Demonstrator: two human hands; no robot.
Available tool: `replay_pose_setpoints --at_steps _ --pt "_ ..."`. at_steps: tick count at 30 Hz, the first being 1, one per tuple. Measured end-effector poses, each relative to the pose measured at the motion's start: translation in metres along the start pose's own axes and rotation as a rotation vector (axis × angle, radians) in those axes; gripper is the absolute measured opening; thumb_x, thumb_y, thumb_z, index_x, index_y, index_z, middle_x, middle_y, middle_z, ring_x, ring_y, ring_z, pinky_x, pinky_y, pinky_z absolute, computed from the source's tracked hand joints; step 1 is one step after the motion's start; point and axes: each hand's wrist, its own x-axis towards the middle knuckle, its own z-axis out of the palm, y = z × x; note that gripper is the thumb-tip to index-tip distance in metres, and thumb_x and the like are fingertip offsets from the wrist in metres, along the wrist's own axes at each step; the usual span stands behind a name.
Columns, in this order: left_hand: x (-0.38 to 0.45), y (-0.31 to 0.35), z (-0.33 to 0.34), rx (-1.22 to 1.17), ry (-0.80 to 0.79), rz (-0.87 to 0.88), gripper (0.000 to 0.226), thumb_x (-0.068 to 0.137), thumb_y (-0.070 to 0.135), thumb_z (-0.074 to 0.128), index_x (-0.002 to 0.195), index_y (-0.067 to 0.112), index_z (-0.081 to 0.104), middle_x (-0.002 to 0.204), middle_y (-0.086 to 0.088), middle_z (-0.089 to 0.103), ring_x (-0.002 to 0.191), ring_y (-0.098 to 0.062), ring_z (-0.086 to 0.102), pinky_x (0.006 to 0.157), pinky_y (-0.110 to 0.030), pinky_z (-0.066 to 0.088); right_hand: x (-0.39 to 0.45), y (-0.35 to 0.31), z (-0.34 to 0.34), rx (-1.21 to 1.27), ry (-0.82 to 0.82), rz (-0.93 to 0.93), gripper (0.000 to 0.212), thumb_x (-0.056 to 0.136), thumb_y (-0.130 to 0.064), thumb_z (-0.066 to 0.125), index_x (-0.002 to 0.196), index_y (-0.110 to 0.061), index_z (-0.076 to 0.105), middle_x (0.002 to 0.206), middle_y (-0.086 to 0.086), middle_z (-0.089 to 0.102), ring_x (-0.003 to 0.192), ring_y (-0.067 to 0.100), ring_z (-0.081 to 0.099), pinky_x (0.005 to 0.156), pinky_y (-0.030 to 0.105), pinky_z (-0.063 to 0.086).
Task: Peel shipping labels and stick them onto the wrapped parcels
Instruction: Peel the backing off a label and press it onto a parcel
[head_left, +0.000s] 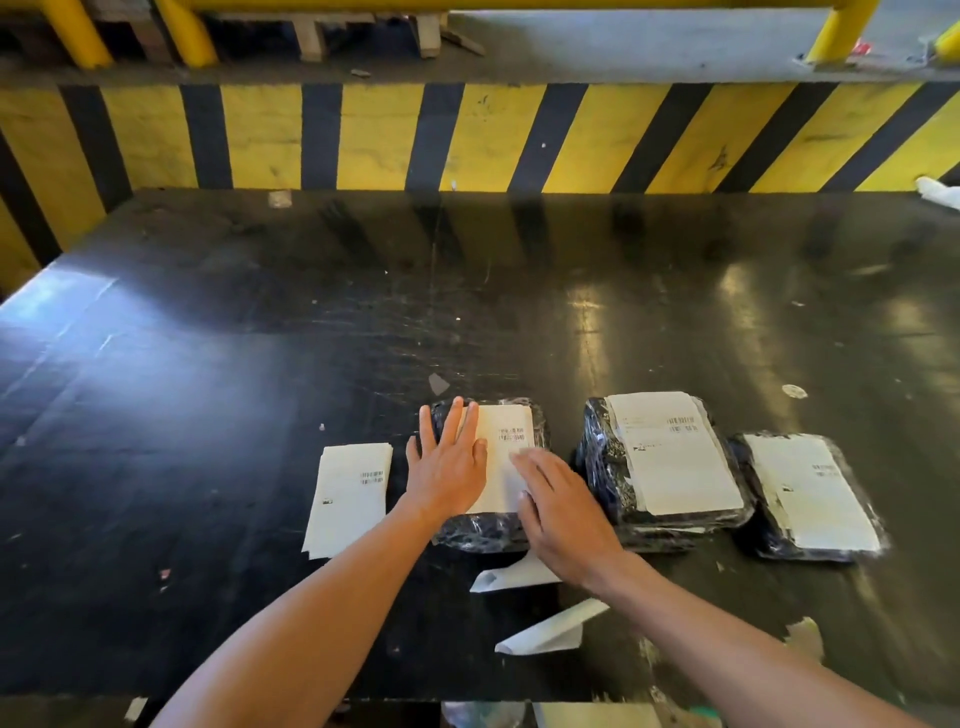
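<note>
Parcel (488, 530) in glossy black wrap, white label (506, 457) under 2 flat, open grips: left (448, 465), right (563, 512)

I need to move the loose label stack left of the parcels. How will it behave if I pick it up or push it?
The label stack is probably light and floppy: thin white sheets lying flat. Its edges look slightly fanned, so a push would likely spread the sheets across the glossy table rather than move them together.

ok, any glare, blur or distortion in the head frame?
Head view: streaky glare on the black table right of centre, a bluish sheen on its left; right hand fingertips motion-blurred over the label; wide-angle bending at the edges; label print unreadable.
</note>
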Motion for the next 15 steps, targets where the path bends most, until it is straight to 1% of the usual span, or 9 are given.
replay_pose_setpoints --at_steps 1,2,3,4,7,10,12,14,15 --pt "0.0 -0.002 -0.003 0.041 0.002 0.033 0.057 0.103 0.047 0.012 0.155 0.035 -0.007 0.165 0.008 -0.014 0.149 -0.034 -0.022 0.12 -0.061 0.003 0.006 0.001 0.003 -0.013 -0.063 0.055 0.054 0.105 -0.036 0.022 0.156 -0.02 0.02 0.165 -0.003 0.017 0.152 0.012 0.008 0.124 0.04 0.017" --pt "0.0 -0.004 -0.005 0.073 0.003 0.069 0.056 0.103 0.046 0.012 0.155 0.037 -0.008 0.165 0.008 -0.014 0.149 -0.033 -0.023 0.12 -0.061 0.003 0.01 0.001 0.006 -0.045 -0.125 0.1 0.057 0.105 -0.038 0.018 0.158 -0.021 0.008 0.167 -0.007 0.001 0.152 0.009 -0.006 0.124 0.041 0.009" --pt "-0.002 -0.006 -0.005 0.1 0.001 0.104 0.055 0.103 0.046 0.013 0.154 0.038 -0.007 0.165 0.008 -0.014 0.149 -0.033 -0.023 0.12 -0.061 0.004 0.011 0.001 0.009 -0.071 -0.168 0.129 0.057 0.105 -0.039 0.015 0.158 -0.022 0.001 0.166 -0.009 -0.008 0.151 0.007 -0.014 0.123 0.042 0.006" --pt "-0.005 -0.008 -0.004 0.126 -0.004 0.135 0.055 0.103 0.045 0.013 0.154 0.038 -0.006 0.165 0.008 -0.014 0.149 -0.032 -0.024 0.12 -0.062 0.004 0.01 0.001 0.011 -0.084 -0.187 0.143 0.057 0.105 -0.04 0.013 0.158 -0.023 -0.002 0.165 -0.01 -0.013 0.15 0.007 -0.018 0.122 0.043 0.005" --pt "-0.026 -0.014 0.003 0.162 -0.006 0.204 0.056 0.102 0.049 0.008 0.155 0.036 -0.006 0.165 0.01 -0.016 0.147 -0.029 -0.029 0.121 -0.059 0.001 0.006 0.0 0.012 -0.104 -0.199 0.147 0.058 0.105 -0.041 0.011 0.158 -0.023 -0.006 0.164 -0.011 -0.017 0.149 0.007 -0.021 0.122 0.044 0.008" --pt "-0.056 -0.02 0.009 0.179 -0.009 0.263 0.06 0.097 0.052 -0.003 0.154 0.036 -0.012 0.162 0.014 -0.021 0.145 -0.024 -0.034 0.123 -0.053 -0.005 0.005 0.002 0.014 -0.128 -0.199 0.154 0.058 0.105 -0.041 0.011 0.157 -0.023 -0.008 0.164 -0.01 -0.018 0.149 0.008 -0.021 0.123 0.046 0.009" --pt "-0.076 -0.026 0.011 0.195 -0.019 0.297 0.062 0.094 0.053 -0.005 0.153 0.037 -0.015 0.161 0.014 -0.024 0.144 -0.023 -0.035 0.122 -0.048 -0.009 0.006 0.002 0.016 -0.127 -0.192 0.161 0.059 0.105 -0.041 0.011 0.157 -0.023 -0.009 0.164 -0.01 -0.019 0.149 0.008 -0.021 0.124 0.046 0.009" --pt "-0.092 -0.033 0.013 0.2 -0.005 0.342 0.061 0.095 0.053 -0.004 0.154 0.037 -0.011 0.161 0.015 -0.022 0.146 -0.022 -0.033 0.121 -0.043 -0.011 0.005 0.003 0.017 -0.129 -0.185 0.158 0.059 0.105 -0.042 0.011 0.157 -0.024 -0.009 0.164 -0.011 -0.019 0.149 0.007 -0.021 0.123 0.046 0.009" --pt "-0.098 -0.038 0.013 0.189 0.011 0.37 0.06 0.097 0.053 -0.002 0.155 0.038 -0.005 0.161 0.015 -0.017 0.147 -0.021 -0.029 0.121 -0.042 -0.01 0.005 0.003 0.018 -0.126 -0.184 0.155 0.059 0.105 -0.042 0.011 0.157 -0.024 -0.008 0.164 -0.011 -0.019 0.149 0.007 -0.021 0.123 0.046 0.01"
